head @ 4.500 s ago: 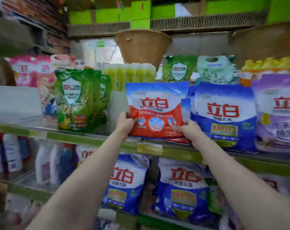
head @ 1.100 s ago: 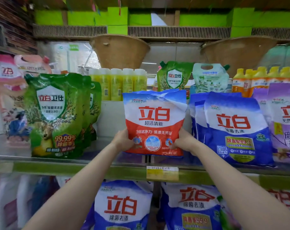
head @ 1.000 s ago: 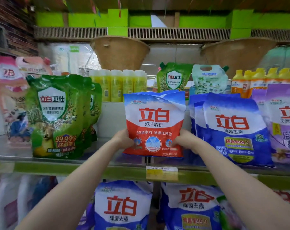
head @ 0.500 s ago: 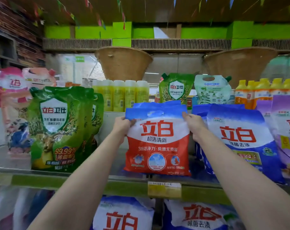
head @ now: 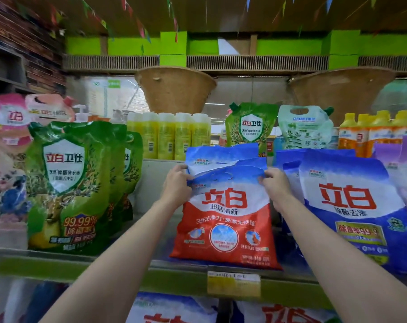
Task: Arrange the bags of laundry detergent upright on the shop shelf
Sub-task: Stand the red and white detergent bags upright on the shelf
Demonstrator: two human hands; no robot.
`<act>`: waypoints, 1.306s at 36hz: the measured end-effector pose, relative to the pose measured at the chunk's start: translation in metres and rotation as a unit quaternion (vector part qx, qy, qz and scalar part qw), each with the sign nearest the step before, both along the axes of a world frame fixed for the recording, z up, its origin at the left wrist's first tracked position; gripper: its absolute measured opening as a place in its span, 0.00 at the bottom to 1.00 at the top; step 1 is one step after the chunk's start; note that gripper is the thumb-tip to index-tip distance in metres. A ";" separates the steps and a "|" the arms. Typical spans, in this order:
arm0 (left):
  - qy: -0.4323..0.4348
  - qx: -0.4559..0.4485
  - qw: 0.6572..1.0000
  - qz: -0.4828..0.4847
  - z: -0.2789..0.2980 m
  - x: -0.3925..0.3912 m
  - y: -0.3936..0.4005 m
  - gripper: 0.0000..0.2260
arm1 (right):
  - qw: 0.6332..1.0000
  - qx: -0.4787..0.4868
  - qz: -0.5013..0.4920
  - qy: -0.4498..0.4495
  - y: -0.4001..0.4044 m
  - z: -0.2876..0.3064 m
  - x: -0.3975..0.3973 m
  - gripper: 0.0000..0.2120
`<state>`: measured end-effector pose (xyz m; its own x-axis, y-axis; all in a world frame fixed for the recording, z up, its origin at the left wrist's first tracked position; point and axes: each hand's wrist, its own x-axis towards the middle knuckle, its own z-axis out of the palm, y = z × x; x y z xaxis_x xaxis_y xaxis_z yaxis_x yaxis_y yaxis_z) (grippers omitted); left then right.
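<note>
Red & white detergent bag stands upright at the shelf front edge, about mid-shelf, base just behind the yellow price tag. Front reads 立白 in big red, 超洁清新 under it, then 3倍洁净力; the rest of that line and the small print at the bottom are too blurred to read. A 2nd bag w/ the same blue top stands right behind it, mostly hidden.

Left hand grips the bag's top left corner, fingers curled over the blue edge. Right hand pinches the top right corner, thumb in front. Both forearms reach up from the bottom of the view.

Just right, touching or nearly so: blue bag, 立白 and 除菌去渍, yellow panel w/ 除菌率99; more blue bags behind it, only partly seen. Purple bag is cut off at the right edge. Toward the shelf's left end: green pouches, 立白卫仕, 除菌洗衣液, 99.99% 除菌率. Pink pouches at far left are blurred. At the back: yellow bottles, a smaller green pouch, a pale handled pouch, orange bottles, labels unreadable. The lower shelf's bags are cut off, red characters only partly seen.
</note>
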<state>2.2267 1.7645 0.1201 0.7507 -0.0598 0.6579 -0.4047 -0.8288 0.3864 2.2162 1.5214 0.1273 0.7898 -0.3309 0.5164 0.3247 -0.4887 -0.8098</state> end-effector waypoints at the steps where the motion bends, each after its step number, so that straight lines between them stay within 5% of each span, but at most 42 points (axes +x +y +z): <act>1: -0.002 0.003 1.000 -0.004 0.003 0.004 0.000 0.12 | 1.000 0.004 0.008 -0.013 0.001 0.002 -0.001 0.11; 6: -0.017 -0.020 0.999 -0.027 0.009 0.019 -0.001 0.12 | 0.991 0.104 0.071 -0.032 0.000 0.006 0.004 0.05; 14: -0.078 -0.156 0.984 -0.027 0.052 0.020 -0.001 0.09 | 0.986 0.128 0.068 -0.085 0.003 0.031 0.012 0.04; 16: -0.083 -0.192 0.978 -0.012 0.056 0.025 -0.005 0.08 | 0.973 0.179 0.097 -0.108 0.007 0.044 0.014 0.10; 19: -0.025 -0.301 0.953 -0.026 0.048 0.038 -0.006 0.15 | 0.963 0.222 0.130 -0.087 0.009 0.045 0.021 0.19; 22: 0.072 -0.427 0.897 -0.085 0.040 0.049 -0.003 0.18 | 0.972 0.205 0.111 -0.035 0.002 0.036 0.030 0.09; 23: 0.093 -0.428 0.893 -0.099 0.039 0.051 -0.003 0.16 | 0.974 0.198 0.104 -0.027 0.001 0.034 0.033 0.03; 26: 0.074 -0.388 0.913 -0.102 0.040 0.051 -0.003 0.03 | 0.978 0.186 0.090 -0.034 -0.001 0.031 0.044 0.13; 31: 0.057 -0.385 0.914 -0.114 0.035 0.056 0.002 0.16 | 0.970 0.201 0.123 -0.053 0.000 0.028 0.048 0.14; 38: 0.021 -0.400 0.906 -0.133 0.027 0.049 0.003 0.15 | 0.977 0.173 0.083 -0.090 -0.002 0.020 0.044 0.11; 47: 0.104 -0.380 0.886 -0.242 0.024 0.032 0.006 0.08 | 0.973 0.207 0.093 -0.042 0.000 0.018 0.036 0.13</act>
